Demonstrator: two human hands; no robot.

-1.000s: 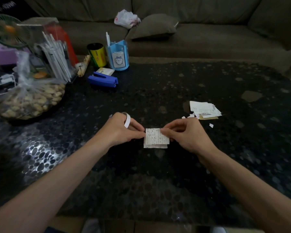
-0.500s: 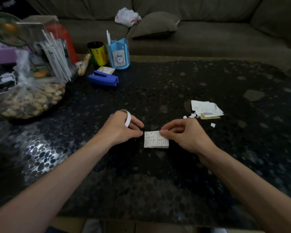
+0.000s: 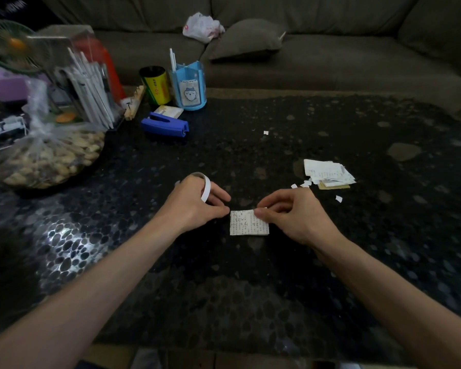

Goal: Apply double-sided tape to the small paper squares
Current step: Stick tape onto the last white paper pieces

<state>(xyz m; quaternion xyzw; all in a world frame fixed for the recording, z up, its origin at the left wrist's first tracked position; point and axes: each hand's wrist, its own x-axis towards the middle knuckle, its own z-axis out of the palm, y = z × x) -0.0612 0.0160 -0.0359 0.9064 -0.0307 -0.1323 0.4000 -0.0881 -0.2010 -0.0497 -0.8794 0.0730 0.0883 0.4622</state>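
A small paper square (image 3: 246, 225) with handwriting lies flat on the dark pebble-patterned table (image 3: 250, 288), between my hands. My right hand (image 3: 296, 217) pinches its top right edge with thumb and forefinger. My left hand (image 3: 194, 203) has curled fingers, and its thumb tip touches the square's top left corner. A white tape roll (image 3: 206, 187) hangs looped around a finger of that hand. Whether a strip of tape runs along the square's top edge is too small to tell.
A pile of cut papers (image 3: 328, 173) with loose scraps (image 3: 338, 198) lies to the right. At the back left are a blue stapler (image 3: 165, 125), a blue pen holder (image 3: 189, 89), a yellow can (image 3: 155, 85) and a bag of nuts (image 3: 45, 158). A sofa (image 3: 330, 57) runs behind the table.
My left hand let go of the square's left edge, drew back a little, and now touches its top left corner. My right hand kept pinching the top right edge.
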